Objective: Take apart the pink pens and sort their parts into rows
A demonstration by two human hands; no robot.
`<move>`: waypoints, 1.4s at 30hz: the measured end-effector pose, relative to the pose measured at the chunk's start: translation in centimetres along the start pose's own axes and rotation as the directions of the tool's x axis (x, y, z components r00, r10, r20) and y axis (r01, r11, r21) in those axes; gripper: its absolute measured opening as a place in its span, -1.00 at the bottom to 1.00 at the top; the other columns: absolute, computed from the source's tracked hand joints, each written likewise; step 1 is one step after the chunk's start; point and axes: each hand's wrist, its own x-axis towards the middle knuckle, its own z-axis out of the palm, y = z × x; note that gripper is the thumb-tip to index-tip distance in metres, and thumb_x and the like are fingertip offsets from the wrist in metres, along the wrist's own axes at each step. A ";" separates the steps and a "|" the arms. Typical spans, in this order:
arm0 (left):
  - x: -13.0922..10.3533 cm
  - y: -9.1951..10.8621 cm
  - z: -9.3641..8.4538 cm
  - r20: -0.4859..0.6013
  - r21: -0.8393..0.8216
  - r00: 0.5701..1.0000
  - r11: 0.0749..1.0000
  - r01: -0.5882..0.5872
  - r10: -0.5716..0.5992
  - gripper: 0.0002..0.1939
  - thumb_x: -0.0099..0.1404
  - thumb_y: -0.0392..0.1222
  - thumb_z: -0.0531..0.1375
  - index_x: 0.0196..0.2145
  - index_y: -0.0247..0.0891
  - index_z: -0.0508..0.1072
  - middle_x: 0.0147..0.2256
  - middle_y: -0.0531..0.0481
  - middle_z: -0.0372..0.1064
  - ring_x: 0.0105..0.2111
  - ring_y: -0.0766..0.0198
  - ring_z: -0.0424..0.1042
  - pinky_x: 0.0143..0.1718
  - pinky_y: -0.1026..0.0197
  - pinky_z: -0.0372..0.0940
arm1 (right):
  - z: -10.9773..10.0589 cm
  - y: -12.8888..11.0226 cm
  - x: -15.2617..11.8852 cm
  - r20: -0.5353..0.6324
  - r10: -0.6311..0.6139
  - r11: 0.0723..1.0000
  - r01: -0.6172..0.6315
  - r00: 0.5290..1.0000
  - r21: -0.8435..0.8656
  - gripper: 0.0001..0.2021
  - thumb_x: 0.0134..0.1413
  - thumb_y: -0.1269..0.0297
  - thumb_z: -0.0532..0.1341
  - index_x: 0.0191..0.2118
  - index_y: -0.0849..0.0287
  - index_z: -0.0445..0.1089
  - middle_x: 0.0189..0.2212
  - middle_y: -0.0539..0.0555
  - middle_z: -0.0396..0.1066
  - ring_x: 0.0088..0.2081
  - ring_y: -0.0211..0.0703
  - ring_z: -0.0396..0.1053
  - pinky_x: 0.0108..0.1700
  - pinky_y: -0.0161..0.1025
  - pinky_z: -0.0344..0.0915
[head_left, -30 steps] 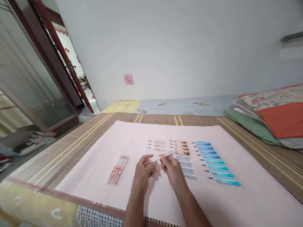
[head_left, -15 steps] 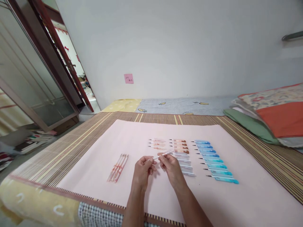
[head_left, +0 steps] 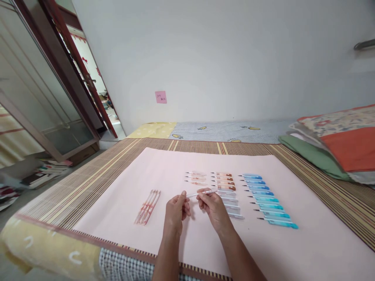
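Note:
Above the pale pink sheet (head_left: 117, 210), a slim whitish pen (head_left: 192, 194) with reddish marks is held between both my hands. My right hand (head_left: 213, 207) pinches its body with thumb and fingers. At the other end, my left hand (head_left: 175, 210) closes thumb and finger on the tip, which they partly cover. Past the hands lie small peach-marked pen parts (head_left: 195, 178) with dark points. Beside them is a column of brown-ended pen parts (head_left: 223, 178), with clear pieces (head_left: 233, 205) below, partly behind my right hand. Several finished-looking pens (head_left: 149, 207) lie side by side on the left.
Farther right runs a column of blue and turquoise pen parts (head_left: 265, 199). A striped mat (head_left: 96, 187) lies under the sheet. Folded cloths and a green cushion (head_left: 313, 158) stand at the right back. Behind is a white wall with a pink note (head_left: 160, 97).
My left thumb has lifted and straightened at the pen's left end. My right hand keeps its pinch on the pen. The whole view has shifted slightly.

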 end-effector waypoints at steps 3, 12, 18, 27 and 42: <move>0.0 0.1 -0.2 -0.005 -0.022 1.000 1.000 0.004 -0.004 -0.40 -0.12 0.29 0.48 -0.50 -0.33 0.46 -0.67 0.07 0.33 -0.73 0.45 0.22 -0.67 0.37 -0.14 | 0.1 -0.2 -0.1 0.009 -0.001 0.999 0.001 1.000 0.048 -0.56 -0.14 -0.10 0.49 -0.31 0.20 0.60 -0.52 -0.02 0.38 -0.54 -0.32 0.23 -0.48 -0.30 0.12; 0.0 0.3 -1.0 0.009 -0.095 1.000 0.995 0.026 -0.025 -0.46 -0.14 0.17 0.53 -0.50 -0.34 0.48 -0.66 0.10 0.32 -0.71 0.50 0.18 -0.65 0.40 -0.06 | 0.3 -1.1 -0.4 -0.008 0.046 0.968 -0.042 0.999 0.247 -0.56 -0.08 -0.10 0.40 -0.29 0.22 0.67 -0.55 -0.01 0.29 -0.51 -0.31 0.14 -0.46 -0.28 0.16; 0.0 0.8 -1.3 -0.003 -0.136 1.000 0.991 0.007 -0.008 -0.45 -0.16 0.18 0.54 -0.49 -0.35 0.49 -0.66 0.10 0.32 -0.71 0.52 0.15 -0.65 0.41 -0.08 | 0.4 -0.8 -0.3 0.007 -0.050 0.986 0.048 0.999 0.158 -0.70 -0.05 0.04 0.40 -0.33 0.20 0.62 -0.52 0.02 0.39 -0.47 -0.26 0.27 -0.43 -0.27 0.16; 0.1 1.1 -2.1 -0.015 -0.120 0.999 0.992 -0.034 0.033 -0.43 -0.14 0.19 0.53 -0.48 -0.35 0.46 -0.64 0.12 0.31 -0.71 0.54 0.11 -0.66 0.41 -0.10 | 0.0 -0.7 -0.4 -0.023 0.017 0.999 -0.016 1.000 0.043 -0.65 -0.20 0.03 0.50 -0.36 0.14 0.48 -0.51 0.05 0.53 -0.52 -0.23 0.36 -0.43 -0.28 0.18; 0.4 0.8 -2.8 -0.011 -0.155 0.999 0.987 -0.046 0.045 -0.46 -0.10 0.17 0.52 -0.45 -0.36 0.48 -0.60 0.10 0.34 -0.71 0.56 0.11 -0.68 0.43 -0.14 | -0.5 -1.0 0.2 -0.148 0.038 0.951 0.009 0.988 0.309 -0.75 -0.16 0.09 0.48 -0.44 0.15 0.53 -0.53 -0.01 0.36 -0.51 -0.29 0.18 -0.49 -0.29 0.12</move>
